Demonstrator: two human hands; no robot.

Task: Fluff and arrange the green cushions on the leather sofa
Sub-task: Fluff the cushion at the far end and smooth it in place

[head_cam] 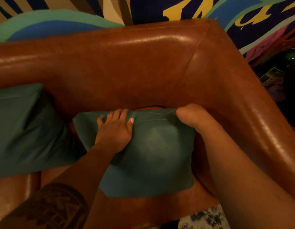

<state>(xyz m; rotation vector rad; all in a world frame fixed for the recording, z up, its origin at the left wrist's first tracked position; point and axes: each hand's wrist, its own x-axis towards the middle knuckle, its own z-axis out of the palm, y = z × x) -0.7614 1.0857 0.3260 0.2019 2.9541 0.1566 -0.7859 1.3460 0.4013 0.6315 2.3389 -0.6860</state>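
Both hands are holding a green cushion [148,151] in the leather sofa's [143,63] corner: left hand [114,129] gripping its top edge, right hand [191,118] clutching its upper corner; a second cushion [24,129] is lying beside it.

Count for you, operator: two green cushions, the near cushion [148,156] in the sofa corner and the left cushion [26,129] beside it at the frame edge. One brown leather sofa [126,63]. Two hands, your left hand [114,129] and right hand [191,118], both on the near cushion. One painted wall [160,9] behind. One patch of patterned cloth [204,219] at the bottom edge.
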